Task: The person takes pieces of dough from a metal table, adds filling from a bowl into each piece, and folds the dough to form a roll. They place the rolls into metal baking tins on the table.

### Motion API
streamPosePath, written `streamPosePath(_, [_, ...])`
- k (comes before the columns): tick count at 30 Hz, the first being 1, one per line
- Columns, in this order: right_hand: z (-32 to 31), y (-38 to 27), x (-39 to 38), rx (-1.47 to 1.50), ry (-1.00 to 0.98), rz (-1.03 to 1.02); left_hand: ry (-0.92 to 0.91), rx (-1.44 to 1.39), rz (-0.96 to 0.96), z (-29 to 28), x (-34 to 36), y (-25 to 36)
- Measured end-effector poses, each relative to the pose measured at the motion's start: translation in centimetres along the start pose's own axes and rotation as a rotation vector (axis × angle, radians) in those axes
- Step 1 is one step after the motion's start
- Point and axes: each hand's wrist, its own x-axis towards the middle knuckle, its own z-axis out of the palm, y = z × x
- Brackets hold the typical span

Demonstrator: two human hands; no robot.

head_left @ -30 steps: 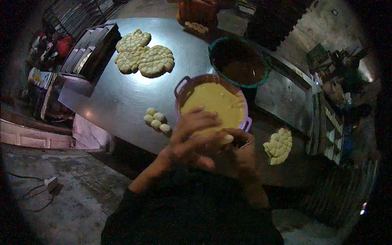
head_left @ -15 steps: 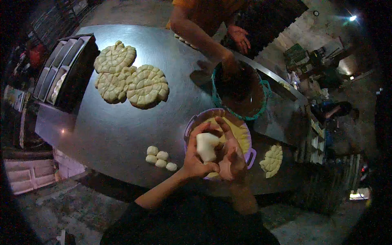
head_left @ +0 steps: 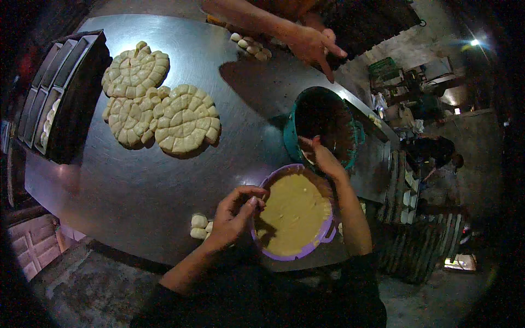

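My left hand (head_left: 239, 214) is at the left rim of a purple basin (head_left: 313, 252), its fingers curled and thumb pressed toward them; what they hold, if anything, is too small to tell. A smooth pale-yellow paste (head_left: 292, 216) fills the basin. Beyond it stands a green bucket (head_left: 293, 123) with a dark inside. My right hand (head_left: 326, 159) is at the bucket's near rim, fingers partly hidden, with a small pale patch beneath them that I cannot make out. White dough balls (head_left: 198, 221) lie left of my left wrist, partly covered by it.
Three segmented dough rounds (head_left: 187, 123) lie on the metal table (head_left: 147, 191). A rack of loaf pans (head_left: 65, 82) stands at the left edge, one pan holding dough. Across the table, a co-worker's hand (head_left: 314, 48) hangs above the bucket, near more dough balls (head_left: 250, 46).
My hands have parted: the left moved left, the right reached forward to the bucket. The white dough piece between them no longer shows clearly. The co-worker's arm came out of the bucket.
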Motion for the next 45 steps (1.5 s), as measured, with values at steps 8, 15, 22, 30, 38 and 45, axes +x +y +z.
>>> streamPosePath(8, [-2.1, -8.5, -5.9, 0.271, 0.268, 0.103, -0.083, 0.050, 0.007, 2.1, 0.5, 0.5])
streamPosePath(15, [1.8, -20.3, -17.6, 1.219, 0.288, -0.057, 0.048, -0.230, -0.402, 8.2, -2.2, 0.4])
streamPosePath(22, [1.3, -13.9, -26.3, 0.998, 0.242, -0.286, 0.078, -0.675, -0.459, 13.9, -7.6, -0.3])
streamPosePath(30, [-2.6, -12.3, -34.3, -0.083, 0.452, -0.642, -0.157, -0.055, -0.018, 19.6, -13.3, -1.8])
streamPosePath(38, [-3.2, -10.4, -39.6, 0.179, 0.258, -0.815, 0.008, 0.140, 0.149, 23.1, -18.7, -5.1])
streamPosePath(45, [-2.2, -10.8, -41.5, 0.041, 0.203, -0.965, 0.100, 0.296, 0.019, 22.0, -21.6, -6.7])
